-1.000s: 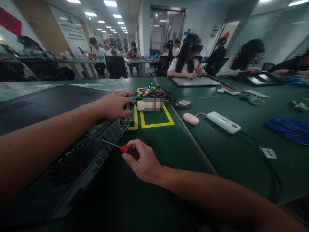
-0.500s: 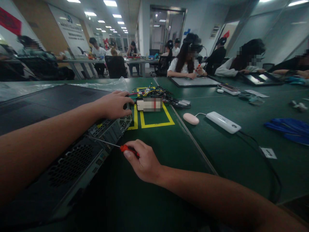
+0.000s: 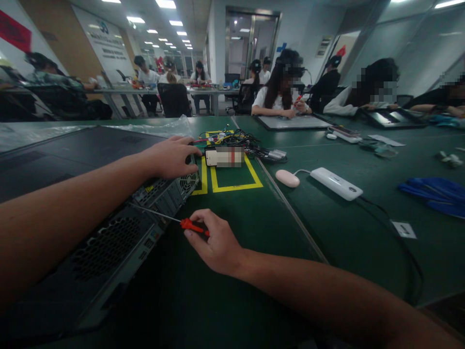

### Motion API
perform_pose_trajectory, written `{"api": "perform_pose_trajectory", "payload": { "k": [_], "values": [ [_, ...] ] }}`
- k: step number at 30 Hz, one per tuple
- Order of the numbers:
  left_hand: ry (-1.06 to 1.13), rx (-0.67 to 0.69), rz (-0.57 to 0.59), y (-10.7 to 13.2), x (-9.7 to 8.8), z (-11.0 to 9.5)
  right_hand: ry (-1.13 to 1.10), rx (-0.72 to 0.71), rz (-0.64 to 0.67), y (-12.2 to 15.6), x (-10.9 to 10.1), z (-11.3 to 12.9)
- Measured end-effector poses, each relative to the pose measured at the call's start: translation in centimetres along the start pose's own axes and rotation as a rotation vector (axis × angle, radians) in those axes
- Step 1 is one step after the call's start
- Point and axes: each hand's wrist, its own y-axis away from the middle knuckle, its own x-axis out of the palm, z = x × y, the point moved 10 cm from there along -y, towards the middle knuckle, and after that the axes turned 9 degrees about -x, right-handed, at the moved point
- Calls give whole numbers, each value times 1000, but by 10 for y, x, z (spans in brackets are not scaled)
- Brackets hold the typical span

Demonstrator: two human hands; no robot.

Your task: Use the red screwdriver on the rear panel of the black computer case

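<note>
A black desktop computer case (image 3: 83, 150) lies on its side at the left, its rear panel angled toward me. My left hand (image 3: 174, 157) rests on the case's far rear corner, above a round fan grille (image 3: 189, 182), with thumb and fingers spread apart. My right hand (image 3: 218, 242) grips the handle of a red screwdriver (image 3: 192, 226) between thumb and fingers. The long shaft points left and its tip meets the rear panel near the case edge; the exact contact spot is too dark to make out.
Beyond the case lie a phone (image 3: 218, 157) and tangled cables (image 3: 232, 140) by yellow tape marks. To the right are a pink mouse-shaped item (image 3: 287, 178), a white power bank (image 3: 336, 184) with a cable, and blue fabric (image 3: 436, 194). Co-workers sit across the table.
My right thumb and fingers have loosened and shifted around the screwdriver handle, so more of its red side shows. The shaft, the case and my left hand stay in place.
</note>
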Motion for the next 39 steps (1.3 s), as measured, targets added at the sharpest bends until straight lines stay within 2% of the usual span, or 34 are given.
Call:
{"api": "perform_pose_trajectory", "payload": {
  "k": [26,39],
  "values": [
    [-12,-18,19,2,-1,-2,6,6,-2,0,-1,0],
    [-24,-5,4,1,-1,-2,49,-81,-27,-1,-1,4]
  ]
}}
